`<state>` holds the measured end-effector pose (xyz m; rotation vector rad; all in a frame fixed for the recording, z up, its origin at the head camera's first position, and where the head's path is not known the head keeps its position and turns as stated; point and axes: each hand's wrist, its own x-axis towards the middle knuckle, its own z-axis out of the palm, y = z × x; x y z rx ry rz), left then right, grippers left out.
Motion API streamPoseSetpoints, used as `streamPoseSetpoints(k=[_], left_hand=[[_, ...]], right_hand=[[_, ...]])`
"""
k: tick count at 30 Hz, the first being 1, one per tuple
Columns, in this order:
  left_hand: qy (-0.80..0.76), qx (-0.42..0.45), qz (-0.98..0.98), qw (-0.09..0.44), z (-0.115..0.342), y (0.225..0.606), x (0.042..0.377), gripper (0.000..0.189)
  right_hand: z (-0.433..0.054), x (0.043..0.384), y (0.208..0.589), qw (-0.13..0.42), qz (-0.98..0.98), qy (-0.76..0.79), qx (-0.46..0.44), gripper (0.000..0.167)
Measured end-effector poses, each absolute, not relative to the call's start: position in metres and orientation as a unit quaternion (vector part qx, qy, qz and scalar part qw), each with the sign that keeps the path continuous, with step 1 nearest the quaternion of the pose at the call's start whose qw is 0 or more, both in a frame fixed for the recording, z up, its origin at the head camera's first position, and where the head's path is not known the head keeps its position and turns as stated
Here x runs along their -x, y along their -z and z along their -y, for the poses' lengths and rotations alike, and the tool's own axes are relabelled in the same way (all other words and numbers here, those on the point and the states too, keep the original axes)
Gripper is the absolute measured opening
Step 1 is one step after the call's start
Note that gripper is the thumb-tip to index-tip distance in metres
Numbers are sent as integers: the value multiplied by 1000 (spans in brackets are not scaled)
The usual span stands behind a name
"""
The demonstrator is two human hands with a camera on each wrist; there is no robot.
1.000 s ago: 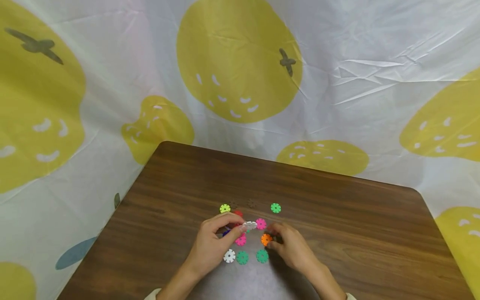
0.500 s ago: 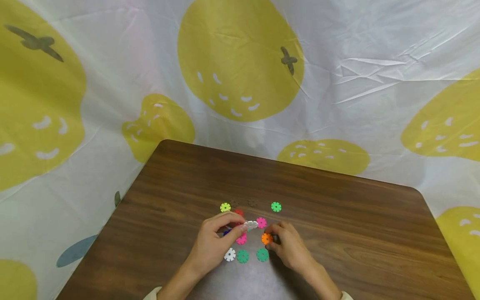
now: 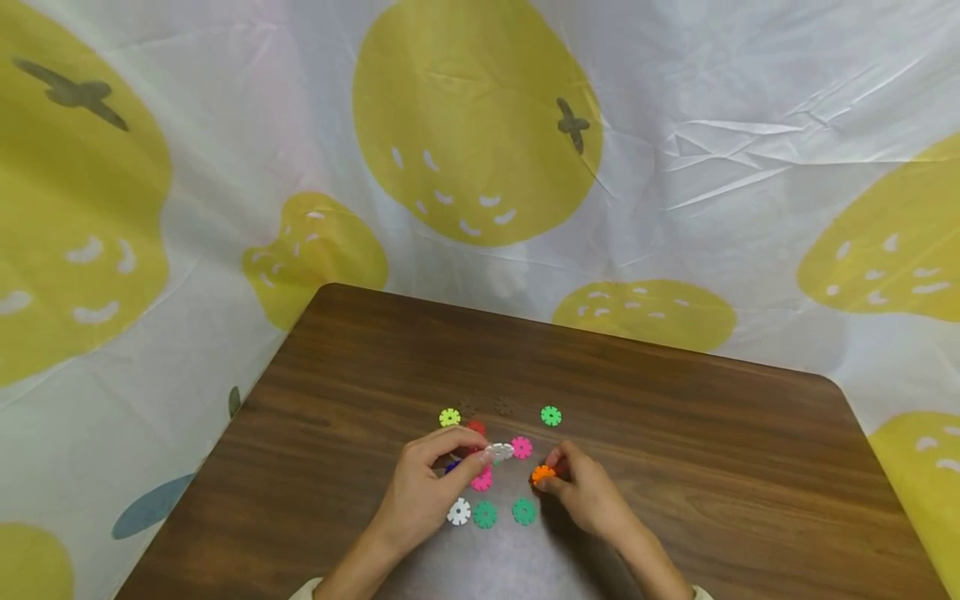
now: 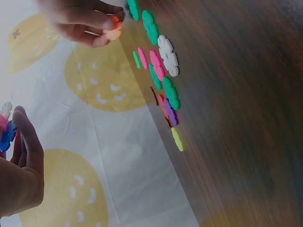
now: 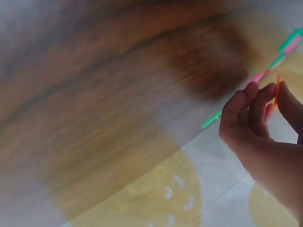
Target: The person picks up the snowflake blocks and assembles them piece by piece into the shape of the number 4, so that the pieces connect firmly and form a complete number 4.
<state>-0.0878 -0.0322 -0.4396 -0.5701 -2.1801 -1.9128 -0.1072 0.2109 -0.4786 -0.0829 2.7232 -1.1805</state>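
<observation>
In the head view my left hand (image 3: 427,479) pinches a white notched disc (image 3: 501,451) by its edge, above the other discs. The left wrist view shows that a pink disc (image 4: 3,123) and a blue disc (image 4: 7,136) sit together with it at the fingertips; part of this cluster is cut off by the frame. My right hand (image 3: 588,492) holds an orange notched disc (image 3: 543,474) between thumb and fingers, tilted and raised off the table. Seen from the right wrist, the orange disc (image 5: 277,92) is nearly edge-on.
Flat on the brown table (image 3: 712,467) lie several more notched discs: yellow (image 3: 450,417), bright green (image 3: 551,416), pink (image 3: 521,447), white (image 3: 459,512), darker green (image 3: 524,511) and brown (image 3: 502,406). My left hand partly covers others. A fruit-print curtain (image 3: 480,258) hangs behind the table.
The right hand has closed its fingers on the orange disc, lifted it from the table and drawn it slightly right. The left hand and its discs stay almost where they were.
</observation>
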Motion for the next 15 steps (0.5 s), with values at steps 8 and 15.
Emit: streamPoseSetpoints(k=[8, 15], left_hand=[[642, 193, 736, 96, 30, 441, 88, 4], [644, 196, 733, 97, 27, 441, 87, 5]], right_hand=[[-221, 101, 450, 123, -838, 531, 29, 22], [-230, 94, 426, 159, -786, 596, 36, 34]])
